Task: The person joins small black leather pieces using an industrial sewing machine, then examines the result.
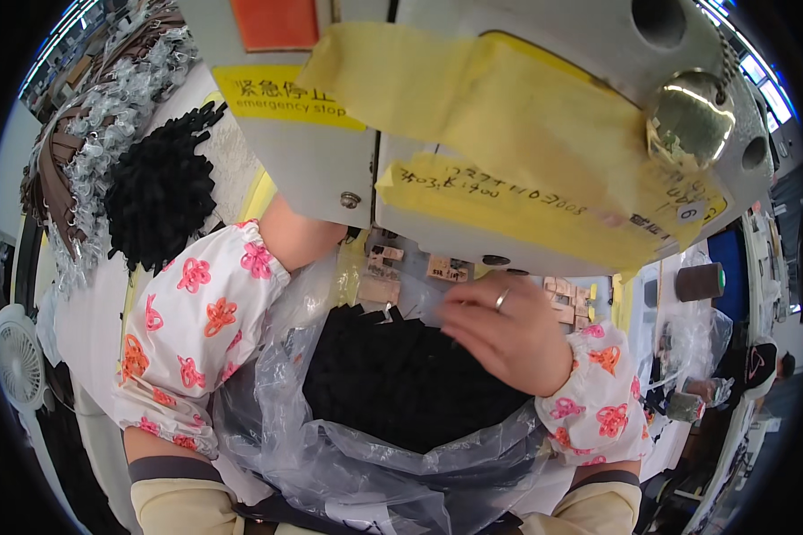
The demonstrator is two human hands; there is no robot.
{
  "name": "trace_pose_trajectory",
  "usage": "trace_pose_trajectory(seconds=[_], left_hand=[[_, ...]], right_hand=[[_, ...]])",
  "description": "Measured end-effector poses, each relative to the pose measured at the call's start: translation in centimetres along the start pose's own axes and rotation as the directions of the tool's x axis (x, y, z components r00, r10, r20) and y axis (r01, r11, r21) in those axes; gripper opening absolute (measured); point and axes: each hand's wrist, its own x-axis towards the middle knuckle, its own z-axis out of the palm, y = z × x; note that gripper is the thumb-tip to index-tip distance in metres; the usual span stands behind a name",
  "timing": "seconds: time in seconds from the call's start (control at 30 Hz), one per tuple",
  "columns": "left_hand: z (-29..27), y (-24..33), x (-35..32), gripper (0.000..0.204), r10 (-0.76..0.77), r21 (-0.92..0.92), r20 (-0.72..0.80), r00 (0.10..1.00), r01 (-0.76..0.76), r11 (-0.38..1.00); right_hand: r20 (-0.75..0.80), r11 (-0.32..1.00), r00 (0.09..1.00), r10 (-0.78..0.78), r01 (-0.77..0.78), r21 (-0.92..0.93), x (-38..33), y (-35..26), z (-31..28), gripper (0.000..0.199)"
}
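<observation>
My left hand point(310, 239) reaches in under the grey machine head point(330, 174), which hides its fingers; only the wrist end shows. My right hand point(513, 334), with a ring on one finger, is over the right side of a clear plastic bag point(268, 392) in front of me. Its fingers are drawn together and point left, slightly blurred; I cannot make out what, if anything, is between the tips. The open bag is full of short black fabric strips point(401, 383). Behind the bag, small copper-coloured blocks point(379, 285) sit on the machine bed.
A heap of black strips point(161, 192) lies on the left of the table, beside brown strips in clear wrapping point(62, 156). Far left stands a white fan point(18, 357). A shiny round ball point(691, 120) hangs from the machine. To the right is a dark thread spool point(700, 282).
</observation>
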Motion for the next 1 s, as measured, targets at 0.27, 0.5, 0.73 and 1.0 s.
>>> trace_pose_trajectory(seconds=[0.27, 0.5, 0.73, 1.0], left_hand=[[1.9, 4.6, 1.9, 0.013, 0.218, 0.091, -0.154, 0.964, -0.206, 0.974], [3.3, 4.7, 1.4, 0.009, 0.192, 0.04, 0.0, 0.981, -0.192, 0.981], [4.5, 3.5, 1.3, 0.007, 0.193, 0.032, -0.016, 0.981, -0.192, 0.981], [2.5, 5.1, 1.6, 0.009, 0.147, 0.045, 0.011, 0.989, -0.147, 0.988]], right_hand=[[0.061, 0.986, 0.984, -0.166, 0.165, 0.02, -0.1, 0.2, 2.4, 0.027], [0.075, 0.986, 0.984, -0.164, 0.161, 0.045, 0.3, 0.1, 2.5, 0.026], [0.037, 0.991, 0.993, -0.111, 0.108, 0.076, 0.2, 0.0, 2.8, 0.021], [0.045, 0.995, 0.994, -0.095, 0.096, -0.02, -0.1, -0.1, 3.3, 0.019]])
